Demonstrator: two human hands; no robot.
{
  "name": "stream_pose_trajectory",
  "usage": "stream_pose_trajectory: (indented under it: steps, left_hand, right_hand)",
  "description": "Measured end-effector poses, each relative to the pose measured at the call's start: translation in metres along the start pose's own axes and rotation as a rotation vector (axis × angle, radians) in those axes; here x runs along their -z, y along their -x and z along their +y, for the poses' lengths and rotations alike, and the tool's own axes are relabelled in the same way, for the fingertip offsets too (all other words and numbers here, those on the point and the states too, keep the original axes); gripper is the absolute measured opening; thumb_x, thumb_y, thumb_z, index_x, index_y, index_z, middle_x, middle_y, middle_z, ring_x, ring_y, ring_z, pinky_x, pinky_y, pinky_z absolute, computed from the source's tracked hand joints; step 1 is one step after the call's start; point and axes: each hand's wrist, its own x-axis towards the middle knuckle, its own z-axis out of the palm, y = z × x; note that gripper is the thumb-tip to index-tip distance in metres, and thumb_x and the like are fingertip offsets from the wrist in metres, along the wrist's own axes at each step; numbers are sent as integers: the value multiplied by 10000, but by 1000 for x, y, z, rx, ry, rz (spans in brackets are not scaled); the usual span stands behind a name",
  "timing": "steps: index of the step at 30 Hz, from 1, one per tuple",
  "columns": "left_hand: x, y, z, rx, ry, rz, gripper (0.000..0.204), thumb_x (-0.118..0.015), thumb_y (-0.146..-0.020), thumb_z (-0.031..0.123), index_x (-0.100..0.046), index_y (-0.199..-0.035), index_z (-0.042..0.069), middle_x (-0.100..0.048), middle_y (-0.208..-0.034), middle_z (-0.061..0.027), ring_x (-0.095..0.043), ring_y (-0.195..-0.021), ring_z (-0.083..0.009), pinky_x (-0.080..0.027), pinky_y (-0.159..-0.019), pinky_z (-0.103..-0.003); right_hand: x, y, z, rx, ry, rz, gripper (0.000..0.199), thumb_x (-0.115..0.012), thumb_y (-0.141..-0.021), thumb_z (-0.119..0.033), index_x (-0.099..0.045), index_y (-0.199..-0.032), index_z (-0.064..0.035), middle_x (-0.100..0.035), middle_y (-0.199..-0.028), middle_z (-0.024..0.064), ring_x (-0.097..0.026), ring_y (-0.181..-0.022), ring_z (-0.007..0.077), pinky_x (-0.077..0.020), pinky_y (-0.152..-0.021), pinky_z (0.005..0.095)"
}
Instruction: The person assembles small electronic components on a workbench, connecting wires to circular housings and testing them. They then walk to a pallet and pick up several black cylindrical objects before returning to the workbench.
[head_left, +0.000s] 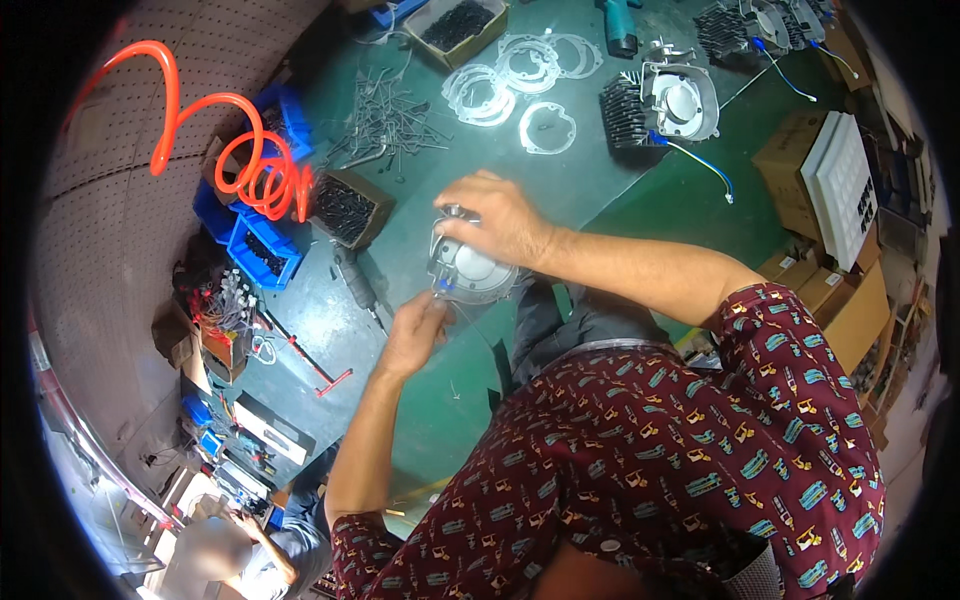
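Observation:
A round metal engine housing [482, 272] with a pale disc inside stands at the table's near edge, just in front of my body. My right hand [497, 218] is wrapped over its far side, fingers curled round a metal part at the top. At the housing's lower left corner, beside a small blue fitting [445, 285], my left hand [418, 328] is closed with fingertips pressed together. What lies between those fingertips is too small to make out. A thin wire trails near that hand.
Ring-shaped gaskets [548, 128] and loose metal rods [385, 120] lie farther back. A finned engine unit [680, 105] stands far right. Left are a screw box [350, 208], a power driver [356, 285], a red-handled tool [305, 358], a coiled orange hose [245, 150]. Another person [285, 545] sits lower left.

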Motion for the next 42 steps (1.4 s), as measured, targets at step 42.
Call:
stream_pose_trajectory:
  steps: [42]
  left_hand:
    - [-23,-6,-27,-3,616,59,175,-515,-1048,131,-633,-1022,4,-626,-805,-41,-567,-665,-117,-481,-569,-265]
  right_hand:
    - [-1,0,-6,44,64,10,306,-767,-833,-224,-716,-1042,-6,-713,-1003,180,-670,-965,367,-539,-869,436]
